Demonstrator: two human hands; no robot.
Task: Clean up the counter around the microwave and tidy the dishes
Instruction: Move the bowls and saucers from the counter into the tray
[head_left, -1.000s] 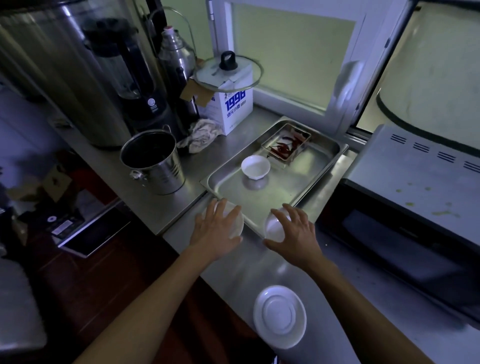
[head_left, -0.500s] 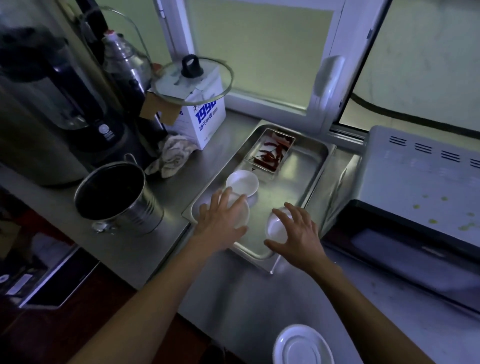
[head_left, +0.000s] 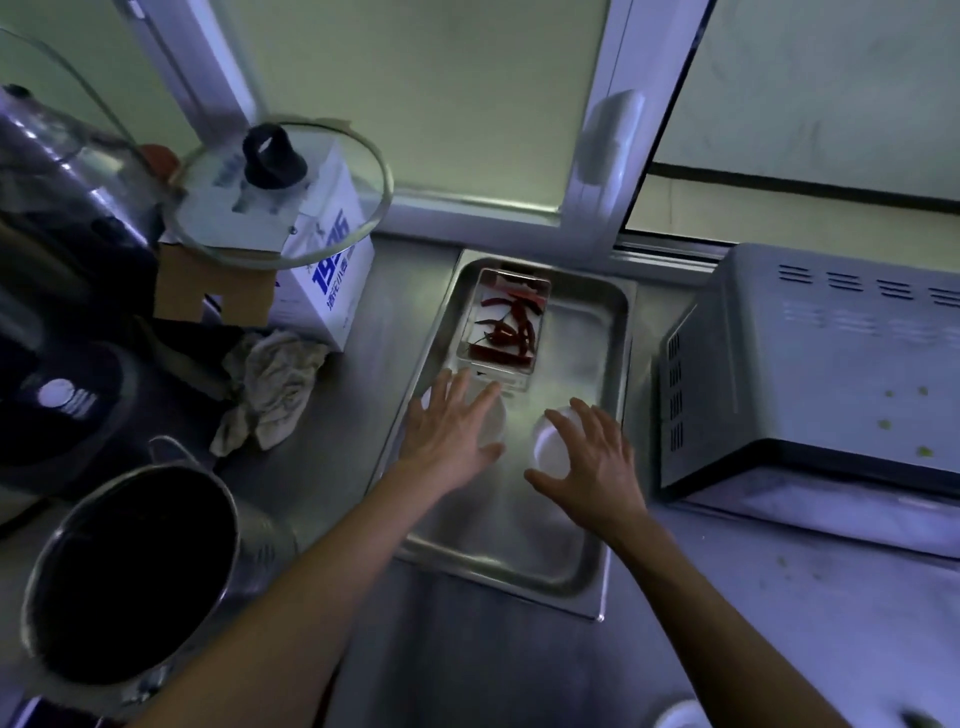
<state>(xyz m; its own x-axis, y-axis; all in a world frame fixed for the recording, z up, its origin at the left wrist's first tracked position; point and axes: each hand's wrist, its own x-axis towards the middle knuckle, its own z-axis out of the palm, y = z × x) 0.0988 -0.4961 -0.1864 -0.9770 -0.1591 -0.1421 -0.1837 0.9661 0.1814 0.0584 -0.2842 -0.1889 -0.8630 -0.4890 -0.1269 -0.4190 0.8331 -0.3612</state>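
You're facing a white-framed window (head_left: 597, 156) w/ frosted panes, dim bluish light. Steel surface (head_left: 467, 665) runs below it; pale green wall (head_left: 62, 41) at left.

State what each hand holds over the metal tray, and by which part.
Right hand grips a small white bowl by its rim. Left hand covers another white bowl from above; its grip is hidden.

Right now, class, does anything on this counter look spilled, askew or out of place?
Yes. Greenish spots dot the microwave top, like dried splashes. A crumpled rag lies loose on the counter, and a glass lid sits tilted on a box.
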